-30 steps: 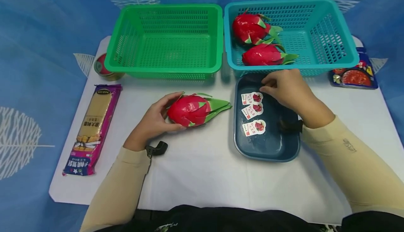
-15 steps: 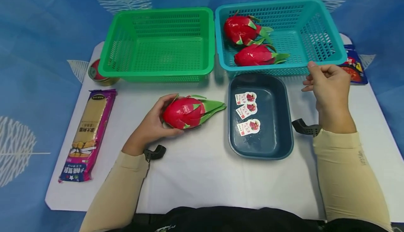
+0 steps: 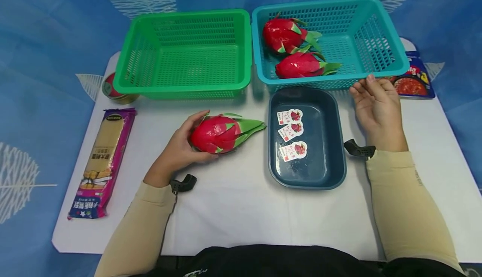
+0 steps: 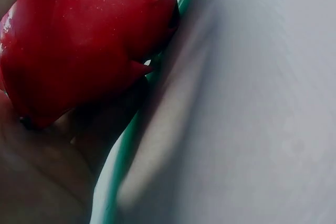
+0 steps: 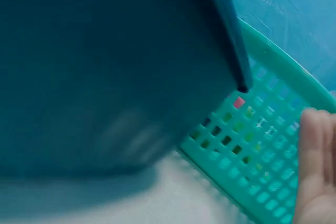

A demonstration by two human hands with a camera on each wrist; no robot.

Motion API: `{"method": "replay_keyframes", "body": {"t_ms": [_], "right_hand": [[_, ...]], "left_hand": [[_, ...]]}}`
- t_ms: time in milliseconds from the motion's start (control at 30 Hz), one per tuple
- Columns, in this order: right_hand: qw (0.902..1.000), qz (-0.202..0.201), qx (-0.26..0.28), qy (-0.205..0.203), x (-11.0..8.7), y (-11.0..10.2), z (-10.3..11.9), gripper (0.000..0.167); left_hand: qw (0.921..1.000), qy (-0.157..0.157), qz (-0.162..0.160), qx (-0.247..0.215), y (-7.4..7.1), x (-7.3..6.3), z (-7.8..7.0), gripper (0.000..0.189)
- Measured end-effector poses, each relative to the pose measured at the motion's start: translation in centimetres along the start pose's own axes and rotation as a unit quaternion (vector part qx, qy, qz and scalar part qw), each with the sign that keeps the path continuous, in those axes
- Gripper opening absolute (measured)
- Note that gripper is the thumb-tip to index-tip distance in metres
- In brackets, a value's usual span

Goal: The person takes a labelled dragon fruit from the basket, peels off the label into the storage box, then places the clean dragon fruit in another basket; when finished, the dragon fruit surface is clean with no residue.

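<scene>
My left hand [image 3: 180, 146] grips the blunt end of a red dragon fruit [image 3: 218, 134] on the white table, its green leaves pointing right. The left wrist view shows the fruit [image 4: 84, 40] against the palm. A dark blue tray [image 3: 327, 176] lies right of the fruit, with three dragon-fruit stickers [image 3: 293, 151] in its left half. Beyond the tray's right side, my right hand [image 3: 380, 111] is raised just before the teal basket [image 3: 331, 82], palm partly up, fingers loosely bent. No object shows in it. The right wrist view catches only part of this hand [image 5: 317, 171].
Two more dragon fruits [image 3: 284, 35] lie in the left part of the teal basket. A green basket [image 3: 182, 89] stands beside it. At left are a pasta packet [image 3: 103, 155] and a tin can [image 3: 113, 91]; a blue food pouch [image 3: 414, 82] is at far right.
My right hand has left the tray, moving right, and has turned palm upward with its fingers looser. The left hand stays on the dragon fruit. The head view has shifted slightly.
</scene>
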State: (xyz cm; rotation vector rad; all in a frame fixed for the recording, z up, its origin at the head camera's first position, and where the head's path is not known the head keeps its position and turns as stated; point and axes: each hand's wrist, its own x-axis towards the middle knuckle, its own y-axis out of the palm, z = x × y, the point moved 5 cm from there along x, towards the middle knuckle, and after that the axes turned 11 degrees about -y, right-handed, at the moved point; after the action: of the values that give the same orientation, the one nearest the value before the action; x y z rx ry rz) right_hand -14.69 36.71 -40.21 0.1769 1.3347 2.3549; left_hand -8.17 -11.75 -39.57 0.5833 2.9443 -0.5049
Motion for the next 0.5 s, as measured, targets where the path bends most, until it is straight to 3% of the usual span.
{"method": "replay_keyframes", "body": {"t_ms": [267,500], "right_hand": [[0.9971,-0.018,0.074,-0.001,0.3,-0.5,-1.0,0.008],[0.9970,-0.009,0.076,-0.007,0.8,-0.6,-1.4,0.008]], "left_hand": [[0.9996,0.014,-0.024,0.005,-0.5,0.0,-0.2,0.106],[0.9983,0.041,-0.023,-0.035,-1.8,-0.4,-1.0,0.106]]}}
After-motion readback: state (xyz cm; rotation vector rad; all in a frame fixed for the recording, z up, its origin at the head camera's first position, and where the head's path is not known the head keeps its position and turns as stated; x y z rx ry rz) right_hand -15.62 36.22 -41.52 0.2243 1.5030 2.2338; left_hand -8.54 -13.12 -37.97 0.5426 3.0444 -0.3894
